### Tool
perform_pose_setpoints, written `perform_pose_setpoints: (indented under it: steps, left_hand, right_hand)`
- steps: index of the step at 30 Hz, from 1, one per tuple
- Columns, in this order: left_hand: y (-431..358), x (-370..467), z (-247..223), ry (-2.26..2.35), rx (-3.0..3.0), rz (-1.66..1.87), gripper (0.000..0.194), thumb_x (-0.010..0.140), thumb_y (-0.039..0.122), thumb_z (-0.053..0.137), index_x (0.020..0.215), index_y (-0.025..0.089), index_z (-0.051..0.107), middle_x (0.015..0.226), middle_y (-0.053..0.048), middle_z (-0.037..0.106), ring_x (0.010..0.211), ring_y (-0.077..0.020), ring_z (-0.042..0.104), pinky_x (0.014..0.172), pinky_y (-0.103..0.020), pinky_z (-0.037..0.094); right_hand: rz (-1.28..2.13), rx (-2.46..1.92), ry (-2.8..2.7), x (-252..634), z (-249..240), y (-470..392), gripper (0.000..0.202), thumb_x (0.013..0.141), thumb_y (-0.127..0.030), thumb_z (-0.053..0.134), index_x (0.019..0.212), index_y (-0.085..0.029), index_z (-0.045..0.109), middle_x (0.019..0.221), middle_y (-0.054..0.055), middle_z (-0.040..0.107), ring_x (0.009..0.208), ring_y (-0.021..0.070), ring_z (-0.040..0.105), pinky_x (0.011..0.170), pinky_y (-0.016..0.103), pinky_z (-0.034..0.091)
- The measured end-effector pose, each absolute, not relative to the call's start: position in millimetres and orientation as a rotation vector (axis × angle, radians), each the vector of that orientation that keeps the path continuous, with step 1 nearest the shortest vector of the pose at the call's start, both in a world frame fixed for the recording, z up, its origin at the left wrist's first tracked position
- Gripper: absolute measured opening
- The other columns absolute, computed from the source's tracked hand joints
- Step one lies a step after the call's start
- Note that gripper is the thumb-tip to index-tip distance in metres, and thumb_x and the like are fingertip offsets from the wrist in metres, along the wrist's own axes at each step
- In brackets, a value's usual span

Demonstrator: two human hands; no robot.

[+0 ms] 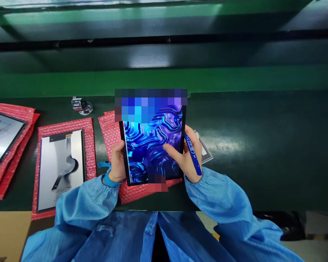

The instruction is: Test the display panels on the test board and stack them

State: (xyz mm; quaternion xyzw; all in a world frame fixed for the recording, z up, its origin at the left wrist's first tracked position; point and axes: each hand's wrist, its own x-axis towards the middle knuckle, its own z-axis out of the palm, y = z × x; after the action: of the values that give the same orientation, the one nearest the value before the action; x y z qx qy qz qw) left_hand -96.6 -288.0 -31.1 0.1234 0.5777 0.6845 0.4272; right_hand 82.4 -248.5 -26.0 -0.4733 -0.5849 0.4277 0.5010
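A lit tablet screen (153,149) with a swirling blue and purple picture is held up, its top and a patch at its bottom blurred out. Along its left edge my left hand (118,160) is closed, fingers hidden behind, with a blue wrist strap (108,179) on the wrist. My right hand (188,156) grips the right edge, its thumb lying over the glass. A blue marker pen (193,154) is tucked in that same hand, pointing down toward the cuff. Beneath the screen lies a red bubble-wrap bag (129,193).
To the left, a display panel (61,163) with a ribbon cable lies on red bubble wrap (90,145). Another panel (2,134) rests on more wrap at far left. A metal tally counter (80,104) stands behind. A printed card (206,151) lies beyond my right hand on the dark green table (262,145).
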Motion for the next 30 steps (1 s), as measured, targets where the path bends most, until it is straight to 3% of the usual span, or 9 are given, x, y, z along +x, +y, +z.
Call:
perform_pose_setpoints:
  steps: [5, 8, 12, 16, 19, 23, 30]
  left_hand:
    - [-284, -96, -22, 1.299, 0.229, 1.483, 0.026, 0.067, 0.047, 0.063, 0.070, 0.021, 0.070, 0.070, -0.001, 0.074, 0.076, -0.0278, 0.073, 0.067, -0.036, 0.060]
    - [-283, -96, -19, 1.297, 0.204, 1.496, 0.025, 0.066, 0.045, 0.064, 0.070, 0.021, 0.068, 0.073, -0.001, 0.074, 0.073, -0.0260, 0.072, 0.066, -0.035, 0.059]
    - [-283, -97, -19, 1.320, 0.221, 1.483, 0.027, 0.068, 0.047, 0.063, 0.074, 0.021, 0.068, 0.074, -0.001, 0.073, 0.080, -0.0273, 0.072, 0.070, -0.036, 0.059]
    - [-284, -98, -19, 1.304, 0.276, 1.464, 0.030, 0.067, 0.050, 0.063, 0.073, 0.021, 0.066, 0.076, -0.003, 0.074, 0.093, -0.0304, 0.072, 0.076, -0.037, 0.060]
    - [-286, -98, -20, 1.294, 0.274, 1.472, 0.027, 0.067, 0.047, 0.064, 0.074, 0.021, 0.067, 0.077, -0.002, 0.075, 0.097, -0.0301, 0.071, 0.078, -0.037, 0.059]
    - [-288, -99, -22, 1.296, 0.228, 1.467, 0.027, 0.068, 0.042, 0.065, 0.082, 0.020, 0.071, 0.077, 0.001, 0.075, 0.092, -0.0275, 0.072, 0.077, -0.034, 0.059]
    - [-290, -99, -30, 1.265, 0.179, 1.478, 0.029, 0.070, 0.040, 0.069, 0.088, 0.019, 0.075, 0.085, 0.003, 0.077, 0.082, -0.0197, 0.071, 0.076, -0.028, 0.056]
  right_hand:
    - [1.110, -1.047, -1.427, 89, -22, -249, 0.039, 0.090, -0.043, 0.061, 0.125, -0.026, 0.062, 0.109, 0.004, 0.071, 0.099, 0.0259, 0.067, 0.087, 0.043, 0.057]
    - [1.101, -1.075, -1.421, 90, -21, -251, 0.036, 0.089, -0.036, 0.063, 0.123, -0.026, 0.064, 0.103, 0.003, 0.072, 0.092, 0.0244, 0.068, 0.080, 0.040, 0.058]
    - [1.040, -1.161, -1.389, 95, -19, -240, 0.032, 0.087, -0.037, 0.062, 0.116, -0.023, 0.068, 0.075, 0.000, 0.069, 0.071, 0.0208, 0.067, 0.064, 0.035, 0.056]
    - [0.879, -1.237, -1.460, 111, -2, -199, 0.032, 0.095, -0.042, 0.051, 0.111, -0.021, 0.068, 0.078, 0.003, 0.073, 0.072, 0.0199, 0.069, 0.065, 0.034, 0.054]
    - [0.655, -1.274, -1.819, 122, 24, -168, 0.024, 0.098, -0.039, 0.052, 0.091, -0.023, 0.068, 0.074, 0.000, 0.071, 0.068, 0.0185, 0.067, 0.067, 0.034, 0.049]
    - [0.438, -1.226, -2.175, 124, 47, -157, 0.036, 0.099, -0.039, 0.055, 0.066, -0.023, 0.056, 0.058, -0.002, 0.059, 0.052, 0.0135, 0.051, 0.061, 0.031, 0.039]
    - [0.213, -1.229, -2.223, 120, 38, -153, 0.033, 0.100, -0.048, 0.051, 0.083, -0.022, 0.062, 0.064, 0.001, 0.062, 0.054, 0.0157, 0.053, 0.056, 0.030, 0.034]
